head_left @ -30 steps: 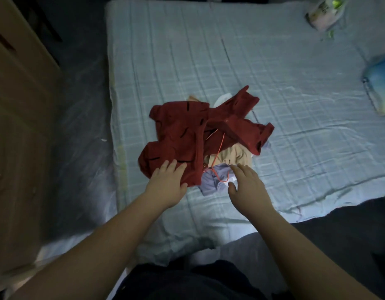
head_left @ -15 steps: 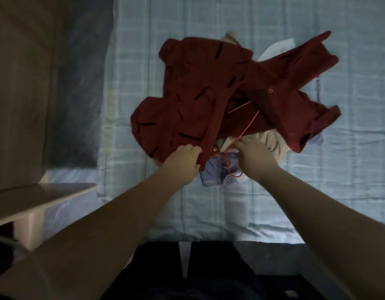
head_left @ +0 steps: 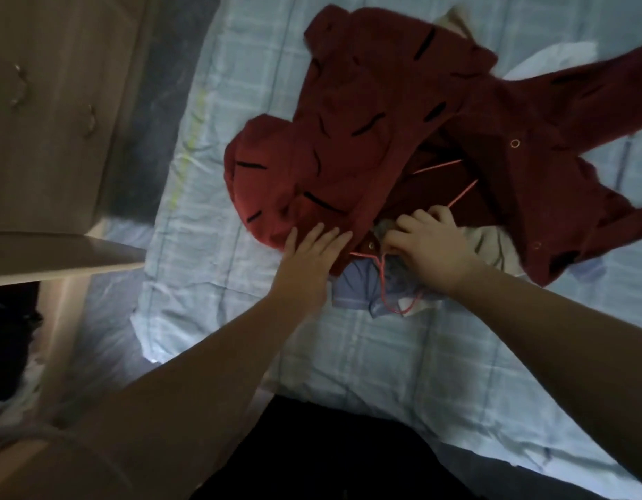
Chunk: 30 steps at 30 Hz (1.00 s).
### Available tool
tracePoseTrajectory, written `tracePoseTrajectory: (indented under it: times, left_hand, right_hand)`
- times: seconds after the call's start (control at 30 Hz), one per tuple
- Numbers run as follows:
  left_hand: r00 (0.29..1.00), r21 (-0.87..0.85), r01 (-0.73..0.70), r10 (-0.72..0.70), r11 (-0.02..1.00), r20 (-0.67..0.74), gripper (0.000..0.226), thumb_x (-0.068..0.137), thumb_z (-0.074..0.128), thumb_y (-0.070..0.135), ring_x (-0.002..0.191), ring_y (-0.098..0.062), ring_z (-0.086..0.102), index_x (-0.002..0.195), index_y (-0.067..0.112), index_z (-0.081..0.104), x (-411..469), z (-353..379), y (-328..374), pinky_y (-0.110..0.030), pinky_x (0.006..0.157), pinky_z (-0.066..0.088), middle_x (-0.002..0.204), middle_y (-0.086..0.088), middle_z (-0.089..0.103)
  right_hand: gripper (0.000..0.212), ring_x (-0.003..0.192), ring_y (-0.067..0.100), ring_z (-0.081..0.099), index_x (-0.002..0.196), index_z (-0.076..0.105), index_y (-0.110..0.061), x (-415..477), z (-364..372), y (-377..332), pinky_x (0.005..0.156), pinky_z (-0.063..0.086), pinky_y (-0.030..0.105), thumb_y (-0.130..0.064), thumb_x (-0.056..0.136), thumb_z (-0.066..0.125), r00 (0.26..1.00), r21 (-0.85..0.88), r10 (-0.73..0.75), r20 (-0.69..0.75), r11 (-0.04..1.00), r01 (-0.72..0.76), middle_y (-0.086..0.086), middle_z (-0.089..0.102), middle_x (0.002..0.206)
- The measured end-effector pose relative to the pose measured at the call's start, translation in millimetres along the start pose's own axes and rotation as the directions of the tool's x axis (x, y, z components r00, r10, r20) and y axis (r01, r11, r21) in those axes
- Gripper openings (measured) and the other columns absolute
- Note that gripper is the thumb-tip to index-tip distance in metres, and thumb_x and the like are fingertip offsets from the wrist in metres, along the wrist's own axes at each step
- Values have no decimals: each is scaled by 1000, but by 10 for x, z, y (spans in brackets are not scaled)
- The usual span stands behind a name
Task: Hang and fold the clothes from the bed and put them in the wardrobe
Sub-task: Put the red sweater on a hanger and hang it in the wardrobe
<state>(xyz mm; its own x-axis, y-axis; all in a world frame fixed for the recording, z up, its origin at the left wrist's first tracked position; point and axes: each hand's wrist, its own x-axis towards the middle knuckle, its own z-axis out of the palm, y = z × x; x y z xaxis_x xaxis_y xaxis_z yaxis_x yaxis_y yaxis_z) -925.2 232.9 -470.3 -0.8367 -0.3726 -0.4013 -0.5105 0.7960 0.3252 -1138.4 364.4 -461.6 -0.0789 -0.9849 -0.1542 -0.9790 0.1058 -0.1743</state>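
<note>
On the bed with its pale blue checked sheet, near the left edge: a heap of clothes topped by a dark red garment with black dashes, lilac cloth and a thin red cord showing at the near side. Pressing flat on that garment's near hem with the left hand, fingers straight; digging into the heap beside it with the right hand, fingers curled where cord meets pale cloth, unclear which is pinched.
</note>
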Motion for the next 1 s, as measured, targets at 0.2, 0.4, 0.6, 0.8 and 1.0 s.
tracePoseTrajectory:
  times: [0.2,0.4,0.6,0.8,1.0]
  left_hand:
    - [975,-38,-119,110,992,-194,86,69,57,2,140,-29,41,152,16,39,-229,-75,-245,-51,112,31,153,-6,44]
    - [938,-135,-76,25,988,-345,58,82,63,5,105,-31,61,138,13,55,-289,-766,-180,-45,91,43,121,-6,66]
    - [917,-155,-185,114,970,-383,31,95,63,32,98,-28,65,123,19,65,-509,-1864,86,-44,87,47,104,-4,72]
    - [856,-91,-221,148,971,-494,25,93,61,41,97,-27,65,115,30,62,-769,-2836,617,-40,79,51,105,-1,71]
    - [876,-97,-122,61,988,-478,29,94,62,38,104,-29,64,121,28,63,-940,-2953,965,-33,78,43,112,-4,71]
  right_hand:
    - [12,79,20,54,95,65,-28,-22,-240,-173,85,33,41,-28,93,54,983,146,6,-182,989,21,-8,59,82]
    - [13,87,20,60,99,67,-24,91,-847,-521,91,32,44,-19,92,58,933,479,282,-221,865,-148,-13,68,99]
    - [14,83,20,64,93,66,-23,-86,-1671,-772,85,49,33,-11,92,58,841,744,478,-255,652,-145,-4,67,86]
    - [15,81,-3,60,92,65,-23,-337,-2553,-864,80,46,15,-9,93,60,720,819,588,-369,572,-47,-16,65,87]
    - [16,94,-8,63,101,72,-28,-554,-2787,-598,80,35,-3,-20,90,65,764,726,556,-327,665,-173,-12,72,103]
